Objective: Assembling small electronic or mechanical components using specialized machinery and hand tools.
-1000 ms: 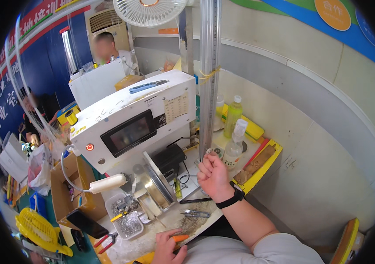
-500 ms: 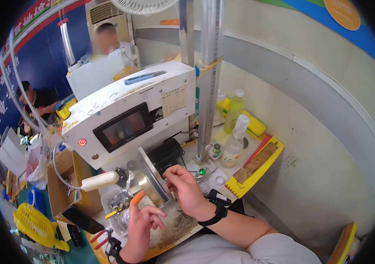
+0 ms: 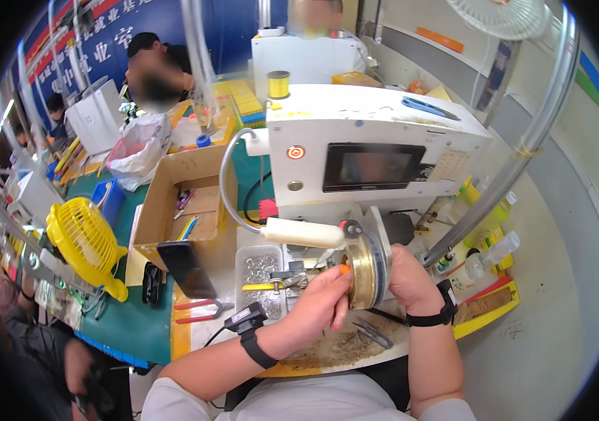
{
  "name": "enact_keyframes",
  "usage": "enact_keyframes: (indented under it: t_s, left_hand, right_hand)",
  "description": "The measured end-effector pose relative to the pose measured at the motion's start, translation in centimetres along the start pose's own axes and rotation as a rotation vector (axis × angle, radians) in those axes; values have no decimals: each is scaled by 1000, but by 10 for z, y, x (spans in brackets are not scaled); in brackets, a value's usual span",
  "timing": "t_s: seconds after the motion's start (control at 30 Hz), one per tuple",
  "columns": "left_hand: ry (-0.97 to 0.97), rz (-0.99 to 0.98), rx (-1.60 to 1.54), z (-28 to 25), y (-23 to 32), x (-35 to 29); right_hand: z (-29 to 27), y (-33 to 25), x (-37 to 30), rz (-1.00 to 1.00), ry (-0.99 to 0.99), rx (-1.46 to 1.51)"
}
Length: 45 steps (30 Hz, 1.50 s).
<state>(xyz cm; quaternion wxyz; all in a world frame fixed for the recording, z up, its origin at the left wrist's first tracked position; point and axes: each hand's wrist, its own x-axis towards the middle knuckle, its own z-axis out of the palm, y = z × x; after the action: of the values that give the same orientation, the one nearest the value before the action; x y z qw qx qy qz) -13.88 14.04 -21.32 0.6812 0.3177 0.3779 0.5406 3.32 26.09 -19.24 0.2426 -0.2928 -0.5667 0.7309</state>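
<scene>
A long bench [image 3: 138,330] with a green top runs off to the left, crowded with gear; a blue wall [image 3: 113,35] with a red band along its top closes the far end; to the right a pale wall [image 3: 580,231] curves past, crossed by a blue stripe; a white fan [image 3: 507,15] hangs overhead at the upper right; a clear tube [image 3: 517,151] slants down across that wall; a small yellow fan [image 3: 82,238] stands on the left side; an open cardboard box [image 3: 183,200] sits behind it; the light is bright and even.
</scene>
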Motion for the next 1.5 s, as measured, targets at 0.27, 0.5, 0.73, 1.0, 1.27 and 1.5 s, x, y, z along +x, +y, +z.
enact_keyframes:
  t_s: [0.27, 0.5, 0.73, 1.0, 1.27, 1.5]
  left_hand:
    - [128, 120, -356, 1, -27, -20]
    - [17, 215, 750, -25, -36, -99]
    - [-190, 449, 1645, -59, 2, -125]
    - [354, 287, 1731, -83, 26, -107]
    - [279, 320, 1677, -98, 10, -85]
    - [339, 281, 1595, -100, 10, -92]
  right_hand:
    - [14, 12, -11, -23, 123, 139]
    - [32, 62, -71, -161, 435, 520]
    - [78, 101, -128, -244, 389, -93]
    - [128, 97, -94, -452, -315, -585]
    - [146, 114, -52, -408, -261, -490]
    - [141, 118, -49, -376, -209, -471]
